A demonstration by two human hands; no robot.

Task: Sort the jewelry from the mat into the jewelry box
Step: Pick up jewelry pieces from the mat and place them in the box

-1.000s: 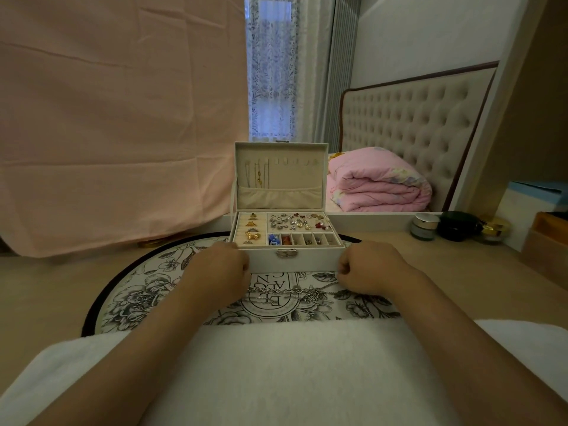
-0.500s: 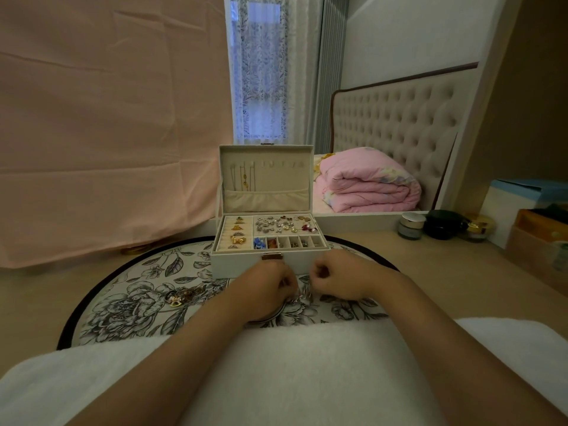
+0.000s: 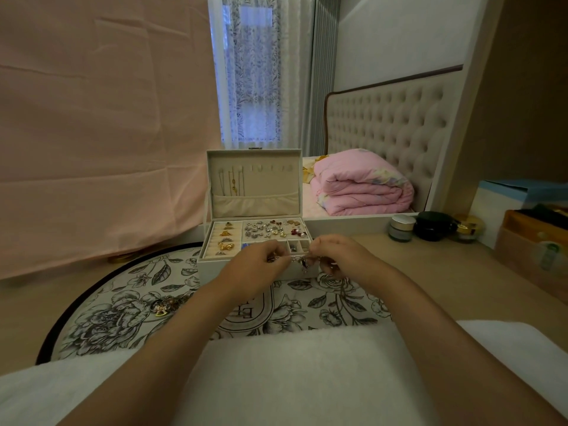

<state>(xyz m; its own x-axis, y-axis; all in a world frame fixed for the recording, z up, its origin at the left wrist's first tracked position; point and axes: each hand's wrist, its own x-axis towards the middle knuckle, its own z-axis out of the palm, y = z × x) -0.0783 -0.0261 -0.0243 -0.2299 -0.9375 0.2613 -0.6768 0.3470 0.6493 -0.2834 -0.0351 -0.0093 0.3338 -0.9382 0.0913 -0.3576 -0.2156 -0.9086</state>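
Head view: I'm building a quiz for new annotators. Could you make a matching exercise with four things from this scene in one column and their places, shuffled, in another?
Things
1. folded pink quilt
2. silver-lidded round jar
3. gold bow-shaped piece
4. thin silvery chain

Places
A. in the left section of the white jewelry box
B. pinched between the left hand and the right hand
C. on the wooden tabletop, right of that box
D. by the tufted beige headboard

Pairs: 1-D, 2-C, 3-A, 4-B
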